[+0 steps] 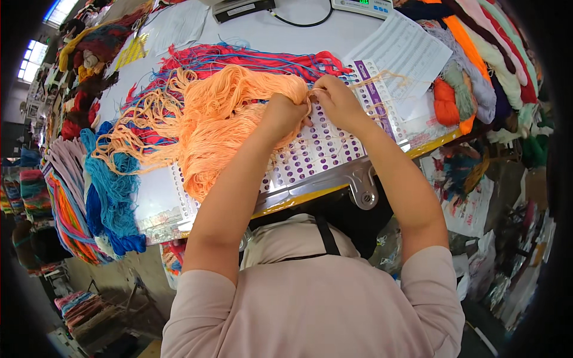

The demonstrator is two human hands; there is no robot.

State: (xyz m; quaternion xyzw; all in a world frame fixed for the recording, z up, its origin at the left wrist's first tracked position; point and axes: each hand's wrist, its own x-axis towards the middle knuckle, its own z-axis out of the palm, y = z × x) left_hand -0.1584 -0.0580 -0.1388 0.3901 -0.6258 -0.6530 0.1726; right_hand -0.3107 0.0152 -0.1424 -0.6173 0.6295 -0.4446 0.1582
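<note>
A large peach-orange hank of yarn (221, 131) lies spread over the table's middle, its loose looped ends trailing left. My left hand (285, 116) is closed round the hank's gathered right end. Close beside it, my right hand (337, 104) pinches a strand of the peach yarn at that end. Several thin peach threads run out to the right past my right hand. Beneath both hands lies a white card with rows of purple dots and holes (325, 140). Red and blue yarn (256, 58) stretches behind the peach hank.
Printed paper sheets (397, 51) lie at the back right, near a digital scale display (364, 6). Blue yarn hanks (116, 185) hang over the left edge. A metal clip (362, 188) sits at the front edge. Orange and grey hanks (453, 98) stand at right.
</note>
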